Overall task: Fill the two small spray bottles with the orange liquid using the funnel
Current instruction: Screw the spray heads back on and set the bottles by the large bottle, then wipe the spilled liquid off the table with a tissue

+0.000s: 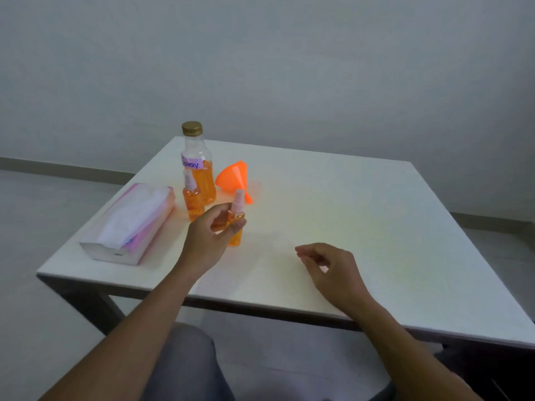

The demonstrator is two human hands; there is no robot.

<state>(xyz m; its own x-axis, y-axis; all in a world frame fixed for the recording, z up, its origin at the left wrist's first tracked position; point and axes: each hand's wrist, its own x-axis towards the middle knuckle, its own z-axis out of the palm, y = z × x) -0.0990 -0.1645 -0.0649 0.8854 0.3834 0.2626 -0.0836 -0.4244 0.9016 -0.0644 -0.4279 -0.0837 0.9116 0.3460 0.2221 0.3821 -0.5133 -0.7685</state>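
My left hand point(210, 237) grips a small spray bottle point(236, 237) of orange liquid with a pink spray top, upright near the table's middle. A second small spray bottle point(193, 202), also holding orange liquid, stands just behind and to the left. Behind that stands the large clear bottle point(201, 169) with a gold cap, a "Spray" label and orange liquid in its lower half. The orange funnel point(233, 178) lies on its side to the right of the large bottle. My right hand point(327, 266) hovers over the table to the right, fingers loosely curled, holding nothing.
A pink and white tissue pack point(130, 224) lies at the table's left side. The white table point(362, 227) has its near edge just in front of my lap. A grey wall stands behind.
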